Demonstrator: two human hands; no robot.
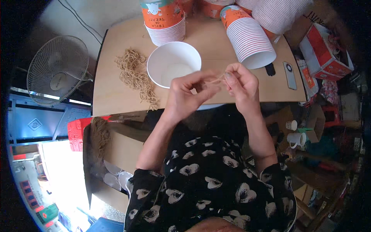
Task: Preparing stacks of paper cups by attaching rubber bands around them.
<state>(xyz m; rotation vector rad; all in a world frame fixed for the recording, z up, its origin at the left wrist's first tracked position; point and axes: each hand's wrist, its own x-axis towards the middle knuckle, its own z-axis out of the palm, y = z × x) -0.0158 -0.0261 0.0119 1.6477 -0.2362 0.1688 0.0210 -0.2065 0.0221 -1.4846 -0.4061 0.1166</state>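
Left hand [184, 92] curls toward right hand [244, 86], which pinches tan cord [219, 79].

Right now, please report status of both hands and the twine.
Right hand pinching thin strand. Left hand, partly blurred, beside it. Tangled twine left of white tub; tub just beyond left hand.

One table [104, 96]. Near its middle, one separate white tub [174, 60]; toward its left edge, one tangle of tan strands [135, 73]; by its right edge, one phone [290, 75]. Along the far edge, stacked tubs [166, 33], too overlapped to count. Over the near edge, one left hand [189, 92], one right hand [241, 85].
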